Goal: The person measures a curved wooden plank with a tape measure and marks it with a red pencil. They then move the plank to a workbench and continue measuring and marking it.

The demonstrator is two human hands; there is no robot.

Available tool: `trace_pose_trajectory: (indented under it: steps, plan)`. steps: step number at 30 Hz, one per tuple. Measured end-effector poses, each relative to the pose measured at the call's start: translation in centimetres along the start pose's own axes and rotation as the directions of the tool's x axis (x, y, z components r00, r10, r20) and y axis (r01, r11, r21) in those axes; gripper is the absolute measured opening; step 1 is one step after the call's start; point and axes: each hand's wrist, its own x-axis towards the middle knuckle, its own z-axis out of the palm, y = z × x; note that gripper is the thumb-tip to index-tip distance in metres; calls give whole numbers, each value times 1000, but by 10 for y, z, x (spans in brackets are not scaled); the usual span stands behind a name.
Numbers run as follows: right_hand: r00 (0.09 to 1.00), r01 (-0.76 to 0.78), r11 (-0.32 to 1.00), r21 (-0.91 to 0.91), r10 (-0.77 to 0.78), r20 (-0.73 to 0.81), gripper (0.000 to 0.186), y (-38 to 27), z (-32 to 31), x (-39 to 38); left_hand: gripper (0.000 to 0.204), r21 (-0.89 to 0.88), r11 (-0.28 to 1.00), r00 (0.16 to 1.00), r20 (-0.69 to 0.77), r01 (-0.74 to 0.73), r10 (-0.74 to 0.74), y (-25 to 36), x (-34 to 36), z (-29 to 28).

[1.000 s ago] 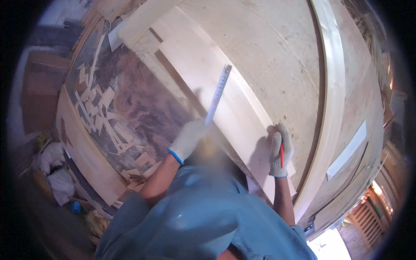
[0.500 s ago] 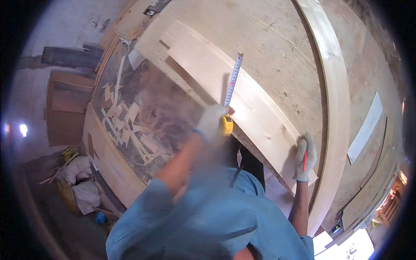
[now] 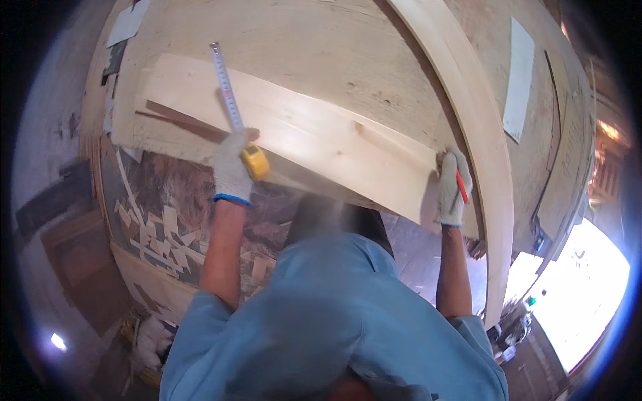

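My left hand (image 3: 231, 168), in a pale knit glove with blue cuff, is closed on a yellow tape measure (image 3: 255, 160). Its extended blade (image 3: 226, 87) crosses the left part of a pale wooden board (image 3: 314, 140), reaching past its far edge. My gloved right hand (image 3: 453, 194) is closed at the board's right end, holding a red pencil (image 3: 461, 184). The board lies on a large plywood surface (image 3: 348, 47), slanting down to the right.
A long curved plank (image 3: 485, 113) runs along the right. A white sheet (image 3: 518, 77) lies beyond it. Scattered offcuts (image 3: 170, 234) lie lower left, beside a wall (image 3: 50, 160) with leaning dark boards (image 3: 57, 200). A bright opening (image 3: 588, 294) is at lower right.
The view has turned, so the board lies flatter across it. My left hand and the tape measure have shifted left and up in view; my right hand sits higher, still with the pencil.
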Motion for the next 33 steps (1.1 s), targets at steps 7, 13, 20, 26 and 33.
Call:
trace_pose_trajectory:
  steps: [7, 13, 20, 26, 33]
  plan:
    - [982, 133, 978, -162, -152, -114, 35, -32, -17, 8, 27, 29, 1000, 999, 47, -11, 10, 24, 58, 23]
    - [981, -141, 968, 205, 165, -105, 46, 13, -63, -10, 23, -194, 981, 1000, 3, 16, -16, 52, 112, 39]
    - [978, -198, 955, 220, 179, 106, 39, 4, -25, -63, 33, -76, 997, 999, 46, -17, 20, 12, 11, 42]
    - [935, -10, 999, 44, -7, 355, 35, 11, -17, -104, 30, 80, 986, 974, 162, 145, -156, -78, -113, 35]
    - [868, 48, 960, 275, -176, 464, 35, 0, -27, -44, 28, 241, 933, 935, 171, 267, -312, -121, -181, 43]
